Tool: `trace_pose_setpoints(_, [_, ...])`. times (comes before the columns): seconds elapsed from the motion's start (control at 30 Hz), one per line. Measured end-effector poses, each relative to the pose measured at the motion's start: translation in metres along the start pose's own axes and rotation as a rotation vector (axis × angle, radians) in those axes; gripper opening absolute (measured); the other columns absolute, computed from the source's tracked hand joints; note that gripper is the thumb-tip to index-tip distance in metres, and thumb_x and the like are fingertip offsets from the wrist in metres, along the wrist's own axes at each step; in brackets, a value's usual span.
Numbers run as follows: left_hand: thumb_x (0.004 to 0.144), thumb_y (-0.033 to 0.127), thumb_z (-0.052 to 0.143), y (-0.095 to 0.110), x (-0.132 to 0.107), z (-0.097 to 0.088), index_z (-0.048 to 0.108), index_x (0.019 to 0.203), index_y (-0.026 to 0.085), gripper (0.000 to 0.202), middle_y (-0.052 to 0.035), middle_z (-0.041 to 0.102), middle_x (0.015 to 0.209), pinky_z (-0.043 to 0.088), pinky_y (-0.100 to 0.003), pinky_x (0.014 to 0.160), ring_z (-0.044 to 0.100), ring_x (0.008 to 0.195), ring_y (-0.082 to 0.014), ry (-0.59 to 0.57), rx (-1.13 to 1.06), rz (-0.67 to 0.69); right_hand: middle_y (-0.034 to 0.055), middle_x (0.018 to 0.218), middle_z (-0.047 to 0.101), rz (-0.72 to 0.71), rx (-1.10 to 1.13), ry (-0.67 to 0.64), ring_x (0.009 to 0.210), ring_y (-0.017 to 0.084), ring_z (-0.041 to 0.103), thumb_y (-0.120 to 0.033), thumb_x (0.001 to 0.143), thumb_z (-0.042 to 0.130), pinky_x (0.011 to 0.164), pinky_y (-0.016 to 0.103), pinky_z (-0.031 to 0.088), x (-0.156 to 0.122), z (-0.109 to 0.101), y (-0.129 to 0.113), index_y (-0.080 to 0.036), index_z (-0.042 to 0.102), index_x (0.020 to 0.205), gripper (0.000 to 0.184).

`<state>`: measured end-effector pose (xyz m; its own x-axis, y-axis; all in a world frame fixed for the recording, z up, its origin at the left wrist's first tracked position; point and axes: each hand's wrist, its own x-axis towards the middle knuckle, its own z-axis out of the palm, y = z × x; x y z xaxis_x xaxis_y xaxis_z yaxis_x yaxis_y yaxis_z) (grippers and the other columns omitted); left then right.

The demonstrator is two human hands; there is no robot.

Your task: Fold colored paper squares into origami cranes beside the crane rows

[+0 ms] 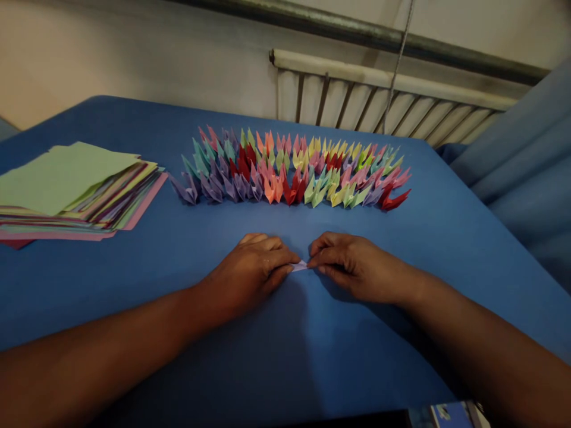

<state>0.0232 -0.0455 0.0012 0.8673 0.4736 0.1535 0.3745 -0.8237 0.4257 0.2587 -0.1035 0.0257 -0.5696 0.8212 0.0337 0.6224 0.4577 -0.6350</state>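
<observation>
My left hand and my right hand rest on the blue table, fingertips almost meeting. Between them both hands pinch a small pale lilac folded paper, of which only a sliver shows. Just beyond my hands stand rows of several folded paper cranes in purple, red, orange, green, yellow and pink.
A stack of flat coloured paper sheets lies at the table's left, a light green sheet on top. Behind the table is a white radiator and a wall. Blue cloth hangs at the right.
</observation>
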Motion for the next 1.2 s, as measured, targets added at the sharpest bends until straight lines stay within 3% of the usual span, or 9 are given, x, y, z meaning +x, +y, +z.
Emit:
trace_pose_setpoints(0.4, [0.096, 0.027, 0.048, -0.001, 0.002, 0.000, 0.065, 0.106, 0.023, 0.020, -0.0021, 0.066, 0.091, 0.039, -0.035, 0.083, 0.059, 0.089, -0.0187, -0.005, 0.001, -0.025, 0.0013, 0.089, 0.062, 0.091, 0.071, 0.107, 0.082, 0.013, 0.058, -0.019, 0.088, 0.060, 0.077, 0.028, 0.046, 0.008, 0.016, 0.008, -0.020, 0.066, 0.088, 0.006])
trace_pose_setpoints(0.63, [0.096, 0.028, 0.047, 0.000, 0.002, 0.000, 0.065, 0.106, 0.022, 0.022, -0.0033, 0.065, 0.090, 0.039, -0.037, 0.085, 0.059, 0.088, -0.0197, -0.018, 0.043, -0.048, 0.0018, 0.085, 0.059, 0.161, -0.005, 0.188, 0.082, 0.015, 0.055, -0.016, 0.086, 0.058, 0.078, 0.030, 0.044, 0.013, 0.028, 0.000, -0.020, 0.060, 0.082, 0.006])
trace_pose_setpoints(0.9, [0.093, 0.025, 0.049, 0.001, 0.001, -0.003, 0.063, 0.107, 0.022, 0.020, -0.0040, 0.065, 0.094, 0.040, -0.038, 0.086, 0.059, 0.091, -0.0209, 0.015, 0.101, -0.066, 0.0028, 0.082, 0.058, 0.259, -0.089, 0.191, 0.079, 0.016, 0.055, -0.013, 0.083, 0.056, 0.075, 0.031, 0.045, 0.013, 0.024, 0.000, -0.020, 0.057, 0.079, 0.008])
trace_pose_setpoints(1.03, [0.093, 0.023, 0.050, -0.001, 0.000, -0.003, 0.063, 0.106, 0.022, 0.018, -0.0032, 0.064, 0.093, 0.040, -0.038, 0.086, 0.059, 0.091, -0.0204, 0.011, 0.100, -0.053, 0.0046, 0.089, 0.063, 0.234, -0.109, 0.172, 0.083, 0.017, 0.058, -0.014, 0.087, 0.052, 0.076, 0.032, 0.047, 0.008, 0.017, -0.003, -0.020, 0.062, 0.092, 0.012])
trace_pose_setpoints(1.13, [0.092, 0.023, 0.051, -0.001, 0.000, -0.002, 0.062, 0.106, 0.021, 0.018, -0.0035, 0.064, 0.093, 0.041, -0.039, 0.086, 0.059, 0.091, -0.0205, 0.012, 0.097, -0.063, 0.0110, 0.117, 0.063, 0.174, -0.225, 0.148, 0.106, 0.024, 0.057, -0.020, 0.093, 0.047, 0.092, 0.041, 0.046, 0.004, 0.025, -0.014, -0.018, 0.061, 0.117, 0.027])
trace_pose_setpoints(1.2, [0.091, 0.025, 0.052, -0.001, 0.001, -0.001, 0.063, 0.104, 0.020, 0.017, -0.0041, 0.065, 0.094, 0.042, -0.039, 0.086, 0.059, 0.091, -0.0209, 0.011, 0.084, -0.086, 0.0152, 0.140, 0.050, 0.144, -0.338, 0.125, 0.126, 0.031, 0.046, -0.030, 0.094, 0.049, 0.101, 0.050, 0.039, -0.001, 0.038, -0.023, -0.015, 0.051, 0.134, 0.042])
